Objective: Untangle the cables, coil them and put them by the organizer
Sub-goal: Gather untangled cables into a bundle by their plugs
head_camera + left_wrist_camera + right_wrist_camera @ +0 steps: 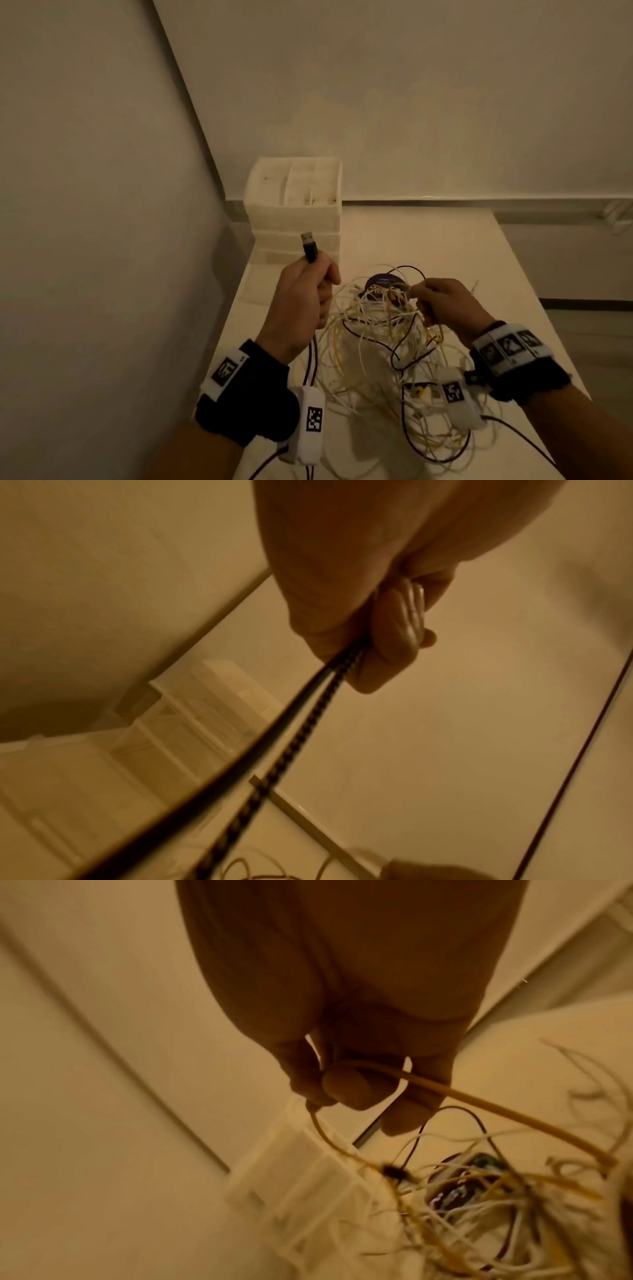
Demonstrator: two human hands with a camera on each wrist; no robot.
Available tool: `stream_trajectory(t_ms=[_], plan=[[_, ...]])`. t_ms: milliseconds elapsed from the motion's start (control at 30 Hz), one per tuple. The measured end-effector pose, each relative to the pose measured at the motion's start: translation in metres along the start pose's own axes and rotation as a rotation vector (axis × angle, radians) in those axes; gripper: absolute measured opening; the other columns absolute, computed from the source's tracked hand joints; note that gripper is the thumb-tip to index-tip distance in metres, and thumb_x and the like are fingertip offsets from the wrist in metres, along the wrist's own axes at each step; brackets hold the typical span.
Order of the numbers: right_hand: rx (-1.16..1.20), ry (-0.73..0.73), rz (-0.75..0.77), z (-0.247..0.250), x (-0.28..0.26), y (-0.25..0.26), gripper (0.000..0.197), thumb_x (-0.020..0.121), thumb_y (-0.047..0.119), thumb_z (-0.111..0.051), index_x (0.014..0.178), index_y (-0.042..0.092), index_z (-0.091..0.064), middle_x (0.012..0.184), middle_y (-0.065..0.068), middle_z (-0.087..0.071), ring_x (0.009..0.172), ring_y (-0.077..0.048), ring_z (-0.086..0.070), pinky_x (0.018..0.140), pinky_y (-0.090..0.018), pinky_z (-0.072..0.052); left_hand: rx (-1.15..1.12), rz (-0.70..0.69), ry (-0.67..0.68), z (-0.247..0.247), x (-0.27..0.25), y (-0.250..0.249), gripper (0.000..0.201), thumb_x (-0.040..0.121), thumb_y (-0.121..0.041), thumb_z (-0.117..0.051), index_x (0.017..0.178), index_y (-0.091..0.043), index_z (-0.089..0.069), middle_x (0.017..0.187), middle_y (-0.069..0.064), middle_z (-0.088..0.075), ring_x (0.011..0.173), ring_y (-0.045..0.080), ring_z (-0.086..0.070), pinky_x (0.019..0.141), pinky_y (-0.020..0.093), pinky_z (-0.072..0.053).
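My left hand grips a dark braided cable in a fist, raised above the table. Its black USB plug sticks up out of the fist. Two dark strands hang down from the hand past the wrist. My right hand pinches a pale yellowish cable at the top of a tangle of white, yellow and dark cables and holds it lifted above the white table. The white plastic organizer, with drawers and open top compartments, stands at the table's far left corner.
A dark round object with a purple label lies under the tangle. More loose cable loops spread toward the near edge. Walls close in at left and behind. The table's right edge drops to the floor.
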State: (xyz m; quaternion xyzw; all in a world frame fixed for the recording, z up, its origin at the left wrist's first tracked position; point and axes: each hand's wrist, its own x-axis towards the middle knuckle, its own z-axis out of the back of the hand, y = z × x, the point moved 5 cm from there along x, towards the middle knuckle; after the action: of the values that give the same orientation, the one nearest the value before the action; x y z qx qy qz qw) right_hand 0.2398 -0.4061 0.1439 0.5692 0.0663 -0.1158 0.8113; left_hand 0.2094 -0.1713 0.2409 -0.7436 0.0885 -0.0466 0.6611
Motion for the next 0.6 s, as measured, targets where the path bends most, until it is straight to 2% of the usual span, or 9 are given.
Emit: stream_trajectory(t_ms=[67, 133, 233, 333, 433, 500, 600], plan=[[0.384, -0.016, 0.017, 0.013, -0.024, 0.017, 0.026, 0.101, 0.009, -0.041, 0.095, -0.002, -0.064, 0.065, -0.01, -0.049, 0.055, -0.02, -0.044, 0.057, -0.033, -0.042, 0.02, 0.019, 0.033, -0.013, 0.008, 0.01, 0.037, 0.104, -0.024, -0.036, 0.073, -0.009, -0.051, 0.05, -0.003, -0.022, 0.042, 0.011, -0.013, 0.04, 0.018, -0.015], [0.526, 0.037, 0.107, 0.016, -0.041, 0.035, 0.028, 0.1, 0.005, -0.038, 0.112, 0.005, -0.063, 0.067, -0.01, -0.052, 0.057, -0.019, -0.043, 0.058, -0.032, -0.036, 0.055, 0.042, 0.057, -0.028, 0.017, 0.018, 0.038, 0.103, -0.026, -0.037, 0.077, -0.006, -0.055, 0.051, -0.002, -0.023, 0.041, 0.011, -0.015, 0.04, 0.019, -0.016], [0.452, 0.094, 0.283, 0.007, -0.063, 0.059, 0.033, 0.098, 0.0, -0.04, 0.118, 0.01, -0.064, 0.074, -0.012, -0.059, 0.059, -0.019, -0.045, 0.056, -0.028, -0.038, 0.112, 0.072, 0.093, -0.049, 0.032, 0.023, 0.042, 0.103, -0.031, -0.039, 0.078, -0.006, -0.06, 0.052, -0.002, -0.024, 0.038, 0.01, -0.02, 0.041, 0.02, -0.019], [0.274, 0.064, 0.442, -0.005, -0.087, 0.071, 0.035, 0.096, 0.0, -0.046, 0.121, 0.017, -0.064, 0.082, -0.01, -0.066, 0.059, -0.023, -0.049, 0.056, -0.028, -0.046, 0.063, 0.07, 0.106, -0.065, 0.039, 0.014, 0.048, 0.102, -0.033, -0.04, 0.063, -0.02, -0.063, 0.055, 0.002, -0.024, 0.038, 0.009, -0.022, 0.042, 0.021, -0.02], [0.072, 0.047, 0.483, -0.018, -0.102, 0.07, 0.044, 0.096, -0.002, -0.047, 0.119, 0.032, -0.065, 0.082, -0.001, -0.069, 0.056, -0.023, -0.051, 0.054, -0.032, -0.047, 0.072, -0.035, 0.092, -0.068, 0.044, -0.001, 0.043, 0.102, -0.034, -0.039, 0.074, -0.013, -0.063, 0.055, -0.002, -0.031, 0.044, 0.01, -0.029, 0.046, 0.026, -0.024], [0.073, -0.024, 0.482, -0.021, -0.11, 0.069, 0.037, 0.098, 0.002, -0.046, 0.12, 0.029, -0.061, 0.083, 0.001, -0.07, 0.055, -0.021, -0.052, 0.055, -0.032, -0.048, 0.037, -0.09, 0.089, -0.068, 0.045, -0.01, 0.043, 0.103, -0.035, -0.037, 0.067, -0.018, -0.054, 0.056, -0.003, -0.039, 0.051, 0.014, -0.034, 0.049, 0.029, -0.029], [0.185, -0.089, 0.497, -0.022, -0.118, 0.071, 0.014, 0.098, 0.011, -0.046, 0.105, 0.014, -0.057, 0.081, -0.008, -0.069, 0.055, -0.027, -0.053, 0.055, -0.033, -0.048, -0.131, -0.135, 0.146, -0.068, 0.035, -0.025, 0.041, 0.104, -0.033, -0.034, 0.067, -0.017, -0.047, 0.059, -0.002, -0.045, 0.053, 0.018, -0.046, 0.053, 0.03, -0.041]])
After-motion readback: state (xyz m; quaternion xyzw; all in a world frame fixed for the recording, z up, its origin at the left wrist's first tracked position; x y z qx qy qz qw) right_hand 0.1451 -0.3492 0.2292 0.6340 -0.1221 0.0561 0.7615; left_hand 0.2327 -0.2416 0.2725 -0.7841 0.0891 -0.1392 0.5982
